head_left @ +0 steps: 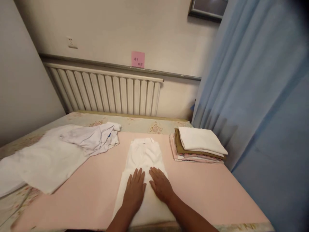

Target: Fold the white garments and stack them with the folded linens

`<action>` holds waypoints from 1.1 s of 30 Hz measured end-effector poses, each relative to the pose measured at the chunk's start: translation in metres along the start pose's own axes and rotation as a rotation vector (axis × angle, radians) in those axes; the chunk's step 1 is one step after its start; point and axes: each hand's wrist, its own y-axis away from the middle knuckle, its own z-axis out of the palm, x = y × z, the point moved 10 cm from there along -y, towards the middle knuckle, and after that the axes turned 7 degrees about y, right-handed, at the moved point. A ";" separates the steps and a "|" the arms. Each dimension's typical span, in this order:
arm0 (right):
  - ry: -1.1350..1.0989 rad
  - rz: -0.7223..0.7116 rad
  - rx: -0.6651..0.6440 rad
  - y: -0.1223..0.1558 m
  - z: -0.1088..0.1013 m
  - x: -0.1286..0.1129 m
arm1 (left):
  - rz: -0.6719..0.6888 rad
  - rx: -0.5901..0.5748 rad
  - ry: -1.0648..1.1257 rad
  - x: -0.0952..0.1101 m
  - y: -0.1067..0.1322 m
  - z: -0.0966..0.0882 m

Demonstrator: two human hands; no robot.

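Observation:
A white garment (145, 154), folded into a long strip, lies flat on the pink sheet (96, 193) with its narrower end away from me. Whether it is a shirt or trousers I cannot tell. My left hand (135, 190) rests palm down on its left half, fingers spread. Beside it, my right hand (162, 185) presses flat on the right half, thumb apart from the fingers. Small creases show in the cloth beyond my fingertips.
Loose white clothes (58, 154) lie rumpled at the left. A stack of folded clothes (201, 143), white on top, sits at the right near a blue curtain (253, 80). A radiator (108, 91) stands behind the floral-covered bed (135, 124).

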 end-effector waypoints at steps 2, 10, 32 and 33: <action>0.002 -0.004 0.013 0.000 -0.002 0.001 | 0.021 -0.032 0.006 0.012 0.006 0.003; -0.021 0.034 -0.043 0.005 -0.011 -0.011 | 0.042 -0.009 -0.029 0.022 0.013 -0.003; 0.051 -0.027 0.055 0.048 -0.011 -0.030 | 0.072 0.043 -0.033 0.017 0.013 0.009; 0.050 -0.027 0.057 0.049 -0.011 -0.030 | 0.071 0.038 -0.034 0.017 0.013 0.010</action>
